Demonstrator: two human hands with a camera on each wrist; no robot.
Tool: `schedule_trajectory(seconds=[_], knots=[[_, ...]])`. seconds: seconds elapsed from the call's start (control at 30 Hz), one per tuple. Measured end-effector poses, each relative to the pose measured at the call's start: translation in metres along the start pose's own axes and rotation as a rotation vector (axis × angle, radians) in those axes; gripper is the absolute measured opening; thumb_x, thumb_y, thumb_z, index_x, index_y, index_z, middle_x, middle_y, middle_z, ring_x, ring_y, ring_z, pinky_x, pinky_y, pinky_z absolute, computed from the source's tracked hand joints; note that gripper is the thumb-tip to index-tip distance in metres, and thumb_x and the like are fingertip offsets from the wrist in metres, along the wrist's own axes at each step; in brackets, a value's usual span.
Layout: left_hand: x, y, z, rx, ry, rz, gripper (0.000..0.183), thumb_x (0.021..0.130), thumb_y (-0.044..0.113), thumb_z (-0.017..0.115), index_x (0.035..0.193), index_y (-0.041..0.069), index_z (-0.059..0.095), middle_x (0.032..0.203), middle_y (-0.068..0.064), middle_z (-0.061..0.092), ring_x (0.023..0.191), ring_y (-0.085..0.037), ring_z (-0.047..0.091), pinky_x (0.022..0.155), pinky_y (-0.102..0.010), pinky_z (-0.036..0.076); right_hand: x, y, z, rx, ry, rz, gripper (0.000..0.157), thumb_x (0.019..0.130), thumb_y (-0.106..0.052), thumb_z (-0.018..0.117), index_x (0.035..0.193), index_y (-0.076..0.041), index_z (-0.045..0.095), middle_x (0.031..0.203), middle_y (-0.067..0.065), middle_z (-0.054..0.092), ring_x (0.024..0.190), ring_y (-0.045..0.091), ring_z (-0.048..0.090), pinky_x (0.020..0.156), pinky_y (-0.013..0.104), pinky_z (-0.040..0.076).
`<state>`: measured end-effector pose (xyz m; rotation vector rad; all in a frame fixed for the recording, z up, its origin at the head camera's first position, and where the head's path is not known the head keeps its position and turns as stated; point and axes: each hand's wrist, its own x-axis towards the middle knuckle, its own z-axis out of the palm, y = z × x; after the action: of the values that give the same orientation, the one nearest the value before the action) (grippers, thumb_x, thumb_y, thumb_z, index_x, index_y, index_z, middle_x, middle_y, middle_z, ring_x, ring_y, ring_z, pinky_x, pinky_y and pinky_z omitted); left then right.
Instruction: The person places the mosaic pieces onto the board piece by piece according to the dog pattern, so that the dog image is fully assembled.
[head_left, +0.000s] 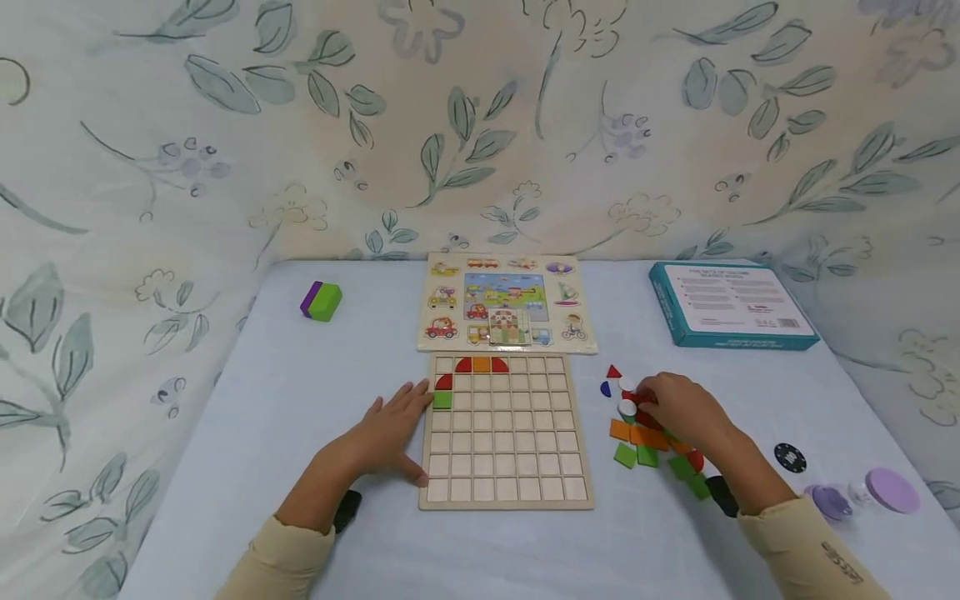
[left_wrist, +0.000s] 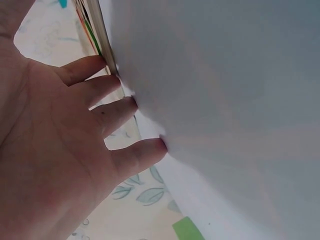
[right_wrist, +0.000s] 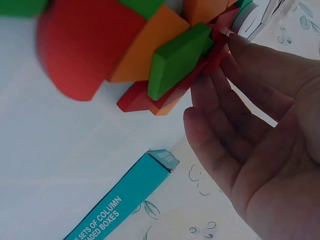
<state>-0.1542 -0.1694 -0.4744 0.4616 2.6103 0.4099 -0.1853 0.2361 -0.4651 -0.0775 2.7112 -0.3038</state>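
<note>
A wooden grid board [head_left: 510,433] lies on the white table with coloured pieces in some cells: an orange square [head_left: 481,364] between two red quarter-circles in the top row, and a red quarter-circle [head_left: 444,382] above a green square [head_left: 442,400] at the left. My left hand [head_left: 386,433] rests spread at the board's left edge, its fingers [left_wrist: 120,117] extended. Right of the board, my right hand [head_left: 686,408] reaches into a pile of loose pieces. Its thumb and fingertips pinch a red piece [right_wrist: 218,54] there. Green squares [head_left: 647,456] and orange squares [head_left: 619,429] lie beside it.
Behind the board lies a picture puzzle [head_left: 442,300]. A teal box [head_left: 738,304] stands back right; a green-and-purple block [head_left: 325,302] is back left. A black round chip [head_left: 791,457] and purple toy pieces [head_left: 892,490] lie near the right edge.
</note>
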Motion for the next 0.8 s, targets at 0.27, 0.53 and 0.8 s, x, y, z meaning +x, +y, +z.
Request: schedule_trajectory(seconds=[0.27,0.53,0.8], knots=[[0.0005,-0.0025,0.0043,-0.015,0.010,0.004,0.118,0.048,0.049,0.084,0.144,0.016,0.022,0.152,-0.002,0.012,0.139,-0.024,0.006,0.108,-0.056,0.011,-0.0007,-0.0032,-0.0055,0.047,-0.005,0.001,0.021,0.080,-0.012,0.068,0.101,-0.007,0.063,0.085,0.003,0.062,0.075,0.016,0.054,0.070,0.036,0.053],[0.0019,-0.0005,0.0006,0.007,0.008,0.027,0.119,0.049,0.049,0.083,0.145,0.018,0.020,0.152,-0.001,0.011,0.139,-0.024,0.005,0.108,-0.056,0.011,-0.0016,-0.0029,-0.0066,0.056,-0.018,0.017,0.022,0.081,-0.012,0.067,0.102,-0.006,0.063,0.087,0.004,0.063,0.073,0.015,0.054,0.070,0.036,0.053],[-0.0034,0.0006,-0.0013,0.008,0.007,0.014,0.117,0.050,0.047,0.084,0.144,0.017,0.021,0.152,-0.002,0.012,0.139,-0.026,0.006,0.108,-0.056,0.011,-0.0004,-0.0062,-0.0076,0.035,-0.011,0.001,0.019,0.081,-0.013,0.067,0.099,-0.007,0.064,0.083,0.002,0.063,0.070,0.015,0.054,0.067,0.035,0.053]])
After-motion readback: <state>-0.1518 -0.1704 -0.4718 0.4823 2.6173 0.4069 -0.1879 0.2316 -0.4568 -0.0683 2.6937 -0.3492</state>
